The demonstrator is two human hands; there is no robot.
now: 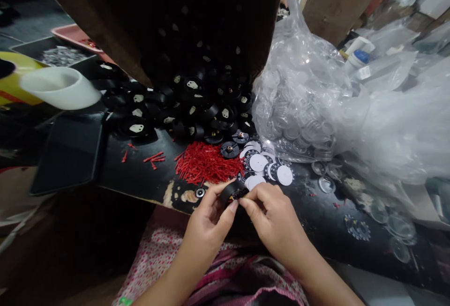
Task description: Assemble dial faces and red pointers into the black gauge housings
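Dim scene, deep shadow under dark box (pixel 158 15); glare on plastic bag (pixel 305 62) at right; edges warped, corners soft, blurred.

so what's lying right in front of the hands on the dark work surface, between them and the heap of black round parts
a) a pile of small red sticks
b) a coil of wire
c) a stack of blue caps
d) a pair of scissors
a: a pile of small red sticks lies on the work surface just beyond the left hand and right hand, which together pinch a small black round part; the heap of black round parts sits further back.
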